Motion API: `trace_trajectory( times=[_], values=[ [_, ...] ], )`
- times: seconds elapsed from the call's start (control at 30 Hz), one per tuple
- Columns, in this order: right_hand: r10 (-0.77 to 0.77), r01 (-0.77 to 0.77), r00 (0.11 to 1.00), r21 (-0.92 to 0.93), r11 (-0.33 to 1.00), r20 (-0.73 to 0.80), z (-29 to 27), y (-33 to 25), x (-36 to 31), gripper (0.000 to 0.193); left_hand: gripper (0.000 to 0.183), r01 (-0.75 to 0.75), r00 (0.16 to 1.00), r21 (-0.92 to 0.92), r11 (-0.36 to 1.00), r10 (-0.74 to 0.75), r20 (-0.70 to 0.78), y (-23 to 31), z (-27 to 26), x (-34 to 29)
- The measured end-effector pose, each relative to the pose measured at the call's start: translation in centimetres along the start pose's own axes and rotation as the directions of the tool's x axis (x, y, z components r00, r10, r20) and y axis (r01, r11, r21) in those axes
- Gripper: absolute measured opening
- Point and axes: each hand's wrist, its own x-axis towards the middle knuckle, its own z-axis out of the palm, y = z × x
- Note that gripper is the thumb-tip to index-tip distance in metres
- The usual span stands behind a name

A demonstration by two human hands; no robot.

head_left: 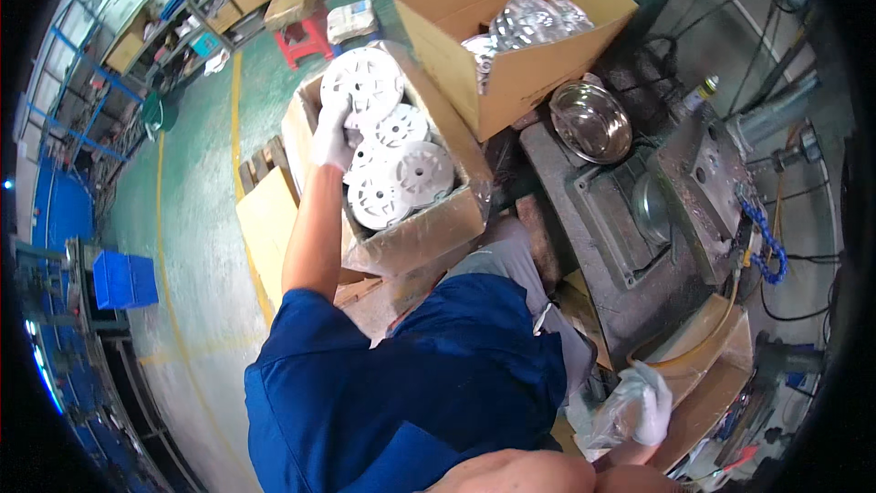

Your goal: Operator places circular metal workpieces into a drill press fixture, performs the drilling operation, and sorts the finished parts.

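Observation:
My gloved left hand (pixel 333 135) reaches into an open cardboard box and grips the lower left edge of a pale perforated metal disc (pixel 367 82). Below it in the box lie several similar discs (pixel 422 173) with round centre holes and cutouts. My gloved right hand (pixel 651 406) hangs low on the right, its fingers curled at a crumpled piece of clear plastic (pixel 613 413). Glare and the plastic blur hide part of that grip.
A machine (pixel 693 192) with a flat metal bed stands at the right, a shiny steel bowl (pixel 590 121) on its far end. A taller carton (pixel 520 91) holds shiny metal parts. Beyond are a red stool (pixel 304 39) and a blue bin (pixel 125 280). Another carton (pixel 712 374) sits near my right hand.

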Motion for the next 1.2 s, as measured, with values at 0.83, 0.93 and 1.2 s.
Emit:
trace_trajectory(
  times=[0.83, 0.93, 1.2],
  values=[
    [-0.103, 0.54, 0.701, 0.431, 0.722, -0.705, 10.6, 0.7, 11.1, 0.041, 0.05, 0.697, 0.498, 0.111, 0.709, -0.589, 0.637, -15.4, 27.7, -23.3],
    [-0.116, 0.511, 0.702, 0.383, 0.769, -0.703, 11.3, 0.4, 10.8, 0.041, 0.044, 0.329, 0.723, 0.289, 0.899, -0.437, 0.534, -16.3, 29.0, -23.3],
    [-0.069, 0.297, 0.926, 0.605, 0.739, -0.371, 7.7, 1.5, 10.8, 0.026, 0.057, -0.133, 0.637, 0.464, 0.876, -0.283, 0.717, -15.7, 31.2, -20.2]
  ],
)
